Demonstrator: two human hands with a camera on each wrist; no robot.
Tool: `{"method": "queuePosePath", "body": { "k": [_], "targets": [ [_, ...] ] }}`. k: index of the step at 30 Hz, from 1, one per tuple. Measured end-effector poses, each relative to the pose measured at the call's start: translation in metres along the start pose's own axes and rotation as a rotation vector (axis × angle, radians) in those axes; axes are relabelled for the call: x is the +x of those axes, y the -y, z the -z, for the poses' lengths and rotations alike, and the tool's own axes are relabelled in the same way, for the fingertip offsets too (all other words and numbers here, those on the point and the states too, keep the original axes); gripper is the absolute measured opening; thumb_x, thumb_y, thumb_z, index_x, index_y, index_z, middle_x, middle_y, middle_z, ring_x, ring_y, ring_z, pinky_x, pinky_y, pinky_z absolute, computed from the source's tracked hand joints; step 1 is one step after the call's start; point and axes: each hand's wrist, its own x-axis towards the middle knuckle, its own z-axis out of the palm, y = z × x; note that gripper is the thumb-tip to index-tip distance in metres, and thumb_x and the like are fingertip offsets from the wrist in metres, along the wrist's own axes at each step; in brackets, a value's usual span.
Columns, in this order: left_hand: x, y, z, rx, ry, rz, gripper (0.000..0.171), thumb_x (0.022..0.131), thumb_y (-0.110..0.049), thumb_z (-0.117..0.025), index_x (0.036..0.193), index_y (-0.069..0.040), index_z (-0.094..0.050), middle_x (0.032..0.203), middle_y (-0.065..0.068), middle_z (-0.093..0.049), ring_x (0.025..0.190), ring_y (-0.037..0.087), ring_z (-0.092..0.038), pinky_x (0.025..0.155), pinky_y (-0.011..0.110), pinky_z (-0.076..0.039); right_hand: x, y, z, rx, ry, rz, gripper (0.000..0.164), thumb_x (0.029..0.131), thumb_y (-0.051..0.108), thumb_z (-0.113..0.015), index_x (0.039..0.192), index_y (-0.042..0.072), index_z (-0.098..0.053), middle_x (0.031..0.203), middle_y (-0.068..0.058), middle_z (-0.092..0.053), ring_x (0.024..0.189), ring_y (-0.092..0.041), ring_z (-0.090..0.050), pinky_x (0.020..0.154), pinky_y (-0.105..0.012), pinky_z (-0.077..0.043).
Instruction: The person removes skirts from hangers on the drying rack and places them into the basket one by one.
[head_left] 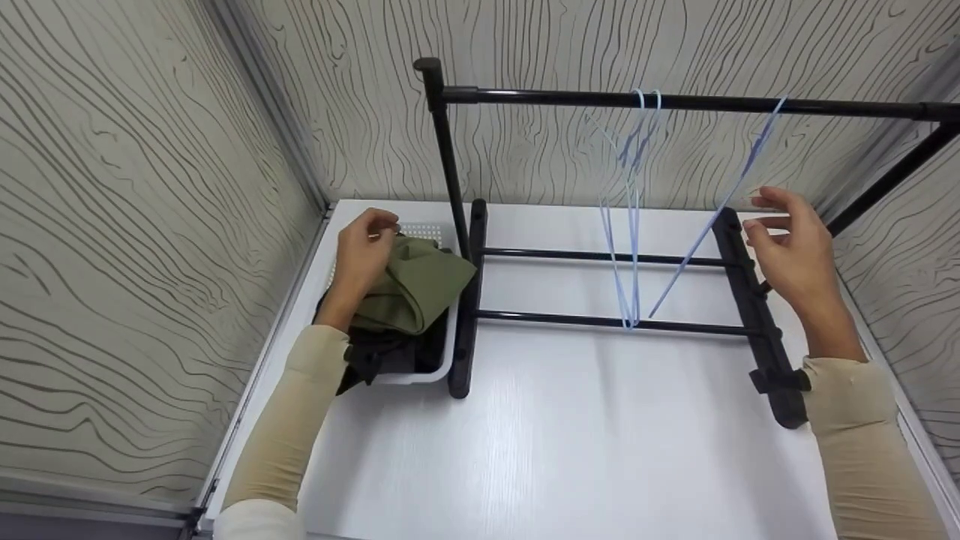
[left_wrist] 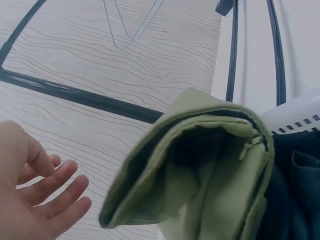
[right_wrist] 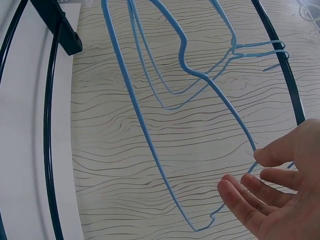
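Note:
My left hand (head_left: 361,255) hovers over the basket with fingers loosely bent, beside an olive-green garment (head_left: 431,281). In the left wrist view a gap shows between these fingers and the garment, whose folded opening has a small zipper pull (left_wrist: 249,146). My right hand (head_left: 799,259) is raised at the rack's right side, fingers relaxed and slightly parted. Near it a light blue wire hanger (head_left: 718,217) hangs at an angle from the top bar (head_left: 555,97). In the right wrist view, thumb and fingertips overlap this hanger's wire.
The white basket (head_left: 452,337) stands left of the black rack, with dark clothing (head_left: 390,354) under the green garment. Other light blue hangers (head_left: 636,225) hang mid-bar. Two lower rods (head_left: 540,317) join the rack's feet on the white table (head_left: 570,435). Patterned walls enclose the table.

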Motion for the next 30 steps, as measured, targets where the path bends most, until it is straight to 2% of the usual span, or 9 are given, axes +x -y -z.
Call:
{"method": "queuePosePath", "body": {
  "k": [4,7,12,14,17,19,20,23,30],
  "targets": [
    [0.002,-0.008,0.004,0.035,0.049,-0.029,0.021,0.098,-0.007,-0.05,0.113,-0.006,-0.064,0.107,0.011,-0.067,0.104,0.021,-0.065,0.094,0.033,-0.052,0.0,-0.002,0.007,-0.029,0.001,0.026,0.047,0.1,0.023,-0.053,0.145,0.012,-0.044,0.137,-0.014,-0.051,0.102,0.013,-0.047,0.084,-0.006,-0.04],
    [0.004,-0.015,0.008,0.072,0.094,-0.038,0.025,0.099,-0.009,-0.05,0.12,-0.006,-0.061,0.115,0.011,-0.064,0.111,0.021,-0.061,0.1,0.032,-0.048,0.002,-0.005,0.013,-0.059,0.021,0.047,0.046,0.1,0.022,-0.053,0.144,0.009,-0.045,0.137,-0.015,-0.049,0.106,0.007,-0.049,0.085,-0.005,-0.038],
    [0.009,-0.023,0.013,0.144,0.159,-0.069,0.03,0.098,-0.013,-0.05,0.127,-0.009,-0.057,0.123,0.01,-0.061,0.12,0.023,-0.056,0.106,0.036,-0.042,0.007,-0.011,0.022,-0.118,0.078,0.073,0.048,0.099,0.02,-0.054,0.145,0.007,-0.043,0.139,-0.019,-0.042,0.119,-0.024,-0.049,0.087,-0.005,-0.033],
    [0.012,-0.025,0.014,0.174,0.174,-0.087,0.034,0.098,-0.014,-0.05,0.131,-0.009,-0.055,0.126,0.01,-0.06,0.124,0.025,-0.054,0.108,0.04,-0.04,0.011,-0.014,0.027,-0.136,0.117,0.077,0.051,0.099,0.019,-0.054,0.146,0.006,-0.04,0.142,-0.023,-0.037,0.123,-0.037,-0.043,0.095,-0.015,-0.034],
    [0.017,-0.028,0.014,0.22,0.2,-0.083,0.041,0.099,-0.02,-0.051,0.139,-0.013,-0.049,0.133,0.01,-0.057,0.129,0.026,-0.05,0.107,0.045,-0.04,0.018,-0.021,0.035,-0.149,0.172,0.103,0.056,0.098,0.017,-0.055,0.148,0.002,-0.034,0.15,-0.027,-0.027,0.136,-0.047,-0.028,0.114,-0.044,-0.029],
    [0.021,-0.031,0.015,0.248,0.221,-0.074,0.047,0.099,-0.024,-0.051,0.145,-0.016,-0.044,0.138,0.009,-0.054,0.133,0.026,-0.047,0.109,0.047,-0.038,0.022,-0.026,0.039,-0.171,0.2,0.126,0.059,0.098,0.016,-0.055,0.15,0.001,-0.03,0.155,-0.028,-0.02,0.142,-0.05,-0.017,0.113,-0.065,-0.018],
    [0.023,-0.033,0.015,0.26,0.232,-0.072,0.049,0.1,-0.025,-0.051,0.147,-0.016,-0.041,0.14,0.009,-0.053,0.135,0.027,-0.045,0.109,0.047,-0.038,0.025,-0.028,0.041,-0.183,0.207,0.14,0.061,0.097,0.016,-0.056,0.15,0.001,-0.029,0.156,-0.028,-0.017,0.144,-0.051,-0.012,0.112,-0.071,-0.012],
    [0.029,-0.035,0.017,0.302,0.257,-0.089,0.054,0.1,-0.029,-0.051,0.15,-0.016,-0.036,0.144,0.009,-0.048,0.138,0.027,-0.041,0.112,0.048,-0.035,0.03,-0.034,0.047,-0.223,0.218,0.15,0.066,0.097,0.017,-0.057,0.152,0.003,-0.024,0.16,-0.024,-0.01,0.146,-0.052,-0.004,0.112,-0.073,-0.007],
    [0.04,-0.039,0.023,0.348,0.302,-0.137,0.061,0.1,-0.035,-0.052,0.153,-0.017,-0.029,0.152,0.01,-0.038,0.145,0.028,-0.029,0.116,0.05,-0.029,0.04,-0.044,0.057,-0.306,0.203,0.123,0.075,0.097,0.027,-0.058,0.156,0.01,-0.016,0.164,-0.018,0.0,0.148,-0.048,0.003,0.113,-0.072,-0.001]
  ]
}}
